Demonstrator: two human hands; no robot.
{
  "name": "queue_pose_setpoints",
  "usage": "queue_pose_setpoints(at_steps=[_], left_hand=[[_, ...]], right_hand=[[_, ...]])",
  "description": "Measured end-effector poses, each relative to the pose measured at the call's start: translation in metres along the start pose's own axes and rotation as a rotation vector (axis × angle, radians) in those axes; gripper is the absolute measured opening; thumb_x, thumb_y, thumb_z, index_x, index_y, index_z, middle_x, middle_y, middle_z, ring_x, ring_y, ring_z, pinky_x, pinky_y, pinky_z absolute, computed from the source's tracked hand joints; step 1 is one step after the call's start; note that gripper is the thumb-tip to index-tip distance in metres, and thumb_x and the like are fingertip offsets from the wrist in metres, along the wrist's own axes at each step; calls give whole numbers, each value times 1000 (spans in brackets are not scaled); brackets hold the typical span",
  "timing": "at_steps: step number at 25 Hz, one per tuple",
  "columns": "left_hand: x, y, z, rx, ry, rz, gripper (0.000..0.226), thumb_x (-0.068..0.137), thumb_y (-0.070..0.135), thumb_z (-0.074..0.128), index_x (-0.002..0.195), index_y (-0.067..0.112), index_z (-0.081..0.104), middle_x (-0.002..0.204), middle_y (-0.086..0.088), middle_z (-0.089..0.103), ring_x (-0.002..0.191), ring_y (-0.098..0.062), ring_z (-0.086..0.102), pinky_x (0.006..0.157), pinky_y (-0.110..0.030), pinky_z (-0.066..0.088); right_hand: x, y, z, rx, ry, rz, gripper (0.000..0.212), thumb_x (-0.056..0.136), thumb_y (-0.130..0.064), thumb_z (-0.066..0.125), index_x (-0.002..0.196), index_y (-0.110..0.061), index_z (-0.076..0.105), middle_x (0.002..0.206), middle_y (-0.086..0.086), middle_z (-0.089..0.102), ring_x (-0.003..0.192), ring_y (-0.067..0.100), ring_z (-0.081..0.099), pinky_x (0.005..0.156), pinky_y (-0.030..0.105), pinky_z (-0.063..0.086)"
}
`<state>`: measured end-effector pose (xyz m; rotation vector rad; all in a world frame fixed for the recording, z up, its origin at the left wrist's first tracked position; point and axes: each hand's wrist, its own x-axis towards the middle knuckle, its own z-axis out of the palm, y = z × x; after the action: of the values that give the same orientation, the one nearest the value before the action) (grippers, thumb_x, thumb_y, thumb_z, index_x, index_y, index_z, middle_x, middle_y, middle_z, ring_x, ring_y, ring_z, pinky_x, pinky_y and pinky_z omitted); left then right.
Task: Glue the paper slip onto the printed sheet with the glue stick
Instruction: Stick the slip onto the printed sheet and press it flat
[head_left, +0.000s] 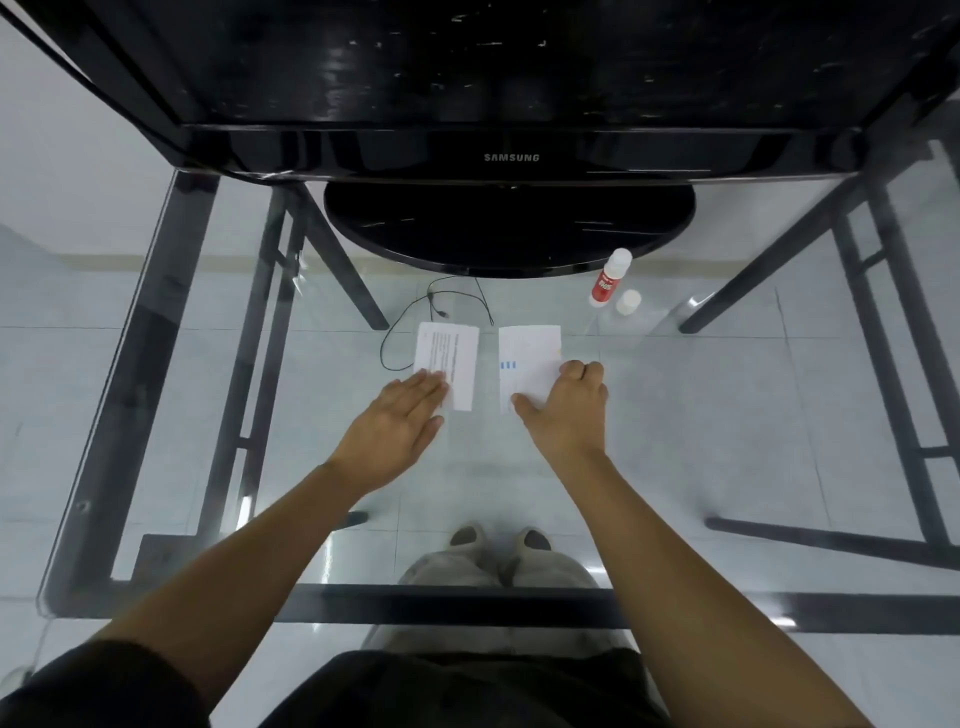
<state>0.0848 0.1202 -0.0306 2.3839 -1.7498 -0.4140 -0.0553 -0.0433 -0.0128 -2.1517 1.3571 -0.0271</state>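
The printed sheet (449, 364) is lying flat on the glass desk (727, 415), its long axis running away from the person. The left hand (397, 415) is pressing on its near corner, fingers released and flat. Just beside it, the paper slip (527, 358) is lying likewise, with the right hand (569, 410) resting curled on its near right part. The glue stick (609, 278) is standing tilted by the monitor base (509, 228), its cap (628, 302) beside it.

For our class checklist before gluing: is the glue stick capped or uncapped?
Uncapped. The glue stick stands on the glass table and its white cap sits apart beside it.
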Motion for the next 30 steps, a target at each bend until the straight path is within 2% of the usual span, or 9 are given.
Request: queue_pose_setpoints(at_steps=[3, 9, 12, 14, 16, 20, 24, 27, 30], left_hand=[[-1, 20, 9, 4, -8, 70, 55, 98, 37, 22, 126, 0, 51, 132, -18, 53, 122, -34, 49, 101, -49, 35], [11, 8, -5, -54, 39, 42, 48, 93, 30, 33, 129, 2, 49, 137, -18, 47, 127, -35, 41, 103, -50, 26], [19, 1, -5, -26, 45, 91, 45, 94, 32, 37, 126, 5, 54, 134, -15, 51, 122, -34, 48, 101, -48, 38], [27, 3, -1, 24, 85, 94, 40, 93, 29, 43, 121, 5, 59, 129, -12, 57, 112, -36, 55, 92, -48, 49], [37, 9, 4, 25, 140, 89, 34, 89, 22, 58, 118, 5, 60, 126, -11, 60, 105, -37, 57, 86, -48, 51], [53, 26, 16, 16, 190, 159, 39, 81, 18, 69, 117, 5, 61, 124, -11, 61, 104, -33, 58, 87, -44, 50], [58, 35, 20, -13, 183, 155, 40, 83, 19, 68, 119, 5, 59, 125, -12, 60, 106, -33, 57, 84, -45, 52], [58, 35, 19, -7, 174, 147, 40, 84, 20, 67, 120, 6, 59, 126, -12, 59, 106, -34, 56, 83, -46, 52], [61, 34, 17, 10, 163, 145, 39, 86, 21, 65, 121, 7, 58, 129, -12, 57, 107, -33, 55, 83, -46, 51]], right_hand=[[6, 0, -5, 59, -10, 27, 69, 73, -28, 77, 123, -2, 38, 123, 15, 40, 105, 30, 46, 88, 31, 40], [7, 4, -9, 176, -67, 15, 66, 72, -20, 77, 122, -10, 36, 122, 12, 49, 108, 29, 50, 85, 37, 45], [4, 13, -15, 140, -24, 31, 57, 76, -27, 71, 121, -14, 39, 114, 9, 59, 98, 26, 54, 81, 38, 46], [1, 24, -22, 257, 22, 51, 46, 81, -25, 66, 120, -13, 43, 113, 10, 64, 92, 26, 60, 75, 33, 52], [-3, 38, -31, 379, 69, 34, 35, 85, -20, 62, 116, -11, 50, 109, 8, 66, 84, 21, 61, 63, 18, 47], [-12, 64, -45, 357, 243, -144, 16, 86, -17, 63, 100, -8, 65, 91, 6, 65, 74, 18, 61, 56, 10, 40], [-16, 72, -48, 283, 376, -356, 24, 86, -7, 62, 110, -6, 66, 83, 5, 54, 70, 13, 51, 60, 16, 45], [-17, 67, -43, 233, 277, -434, 31, 89, -20, 54, 117, -8, 61, 90, 0, 49, 83, 9, 47, 72, 5, 41], [-19, 54, -40, 489, 91, -288, 30, 84, -41, 51, 101, -17, 57, 92, -10, 48, 95, 10, 52, 73, 7, 48]])
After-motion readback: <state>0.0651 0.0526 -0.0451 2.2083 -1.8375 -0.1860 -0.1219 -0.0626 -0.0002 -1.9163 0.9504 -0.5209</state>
